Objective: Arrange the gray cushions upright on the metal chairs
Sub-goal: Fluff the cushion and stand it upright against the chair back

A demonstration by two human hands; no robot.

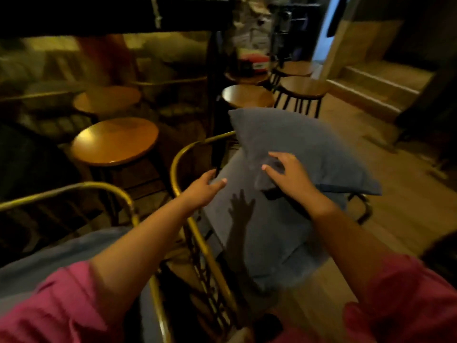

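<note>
Right hand (290,175) spread wide, fingertips pressing into the upper gray cushion (296,144), gripping nothing fully (blur hides the exact contact). Left hand (205,188) loosely open, fingers laid on the edge of the lower gray cushion (267,238), thumb on top. Upper cushion tilted across the lower one, both on the brass-coloured metal chair (180,154). Left of that chair, round wooden stools (115,142); beyond it, more stools. Nearer left, a second metal chair (118,194). Pink sleeves (400,300) at bottom.
</note>
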